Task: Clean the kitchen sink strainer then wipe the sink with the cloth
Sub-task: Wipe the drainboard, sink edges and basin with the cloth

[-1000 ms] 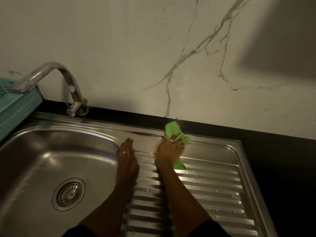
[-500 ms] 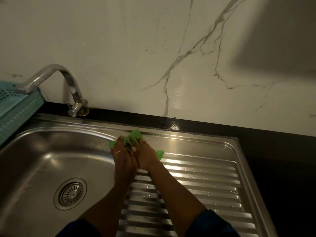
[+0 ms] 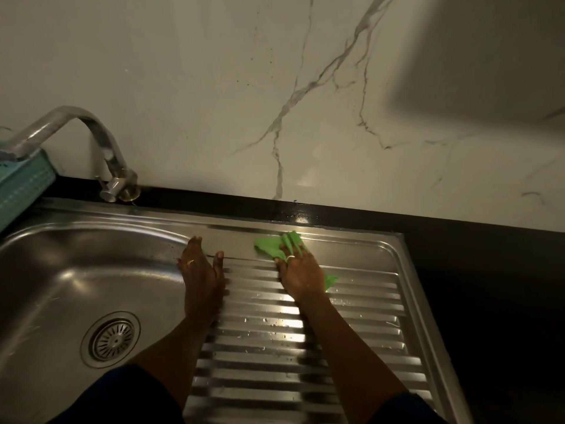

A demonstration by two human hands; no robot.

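A stainless steel sink [image 3: 76,270] has its bowl at the left and a ribbed draining board [image 3: 351,325] at the right. The round metal strainer [image 3: 113,338] sits in the drain at the bowl's bottom. My right hand [image 3: 301,270] presses a green cloth [image 3: 269,247] flat against the far part of the draining board, with cloth showing past the fingertips and beside the wrist. My left hand [image 3: 200,267] rests flat with fingers spread on the ridge between bowl and board, holding nothing.
A curved metal tap [image 3: 101,142] rises from the black counter strip [image 3: 336,214] behind the bowl. A teal plastic basket [image 3: 21,185] stands at the far left. A white marbled wall is behind; dark counter lies to the right of the sink.
My right hand slid the green cloth left until it met my left hand, then back to the right along the far edge of the draining board. My left hand stayed on the ridge.
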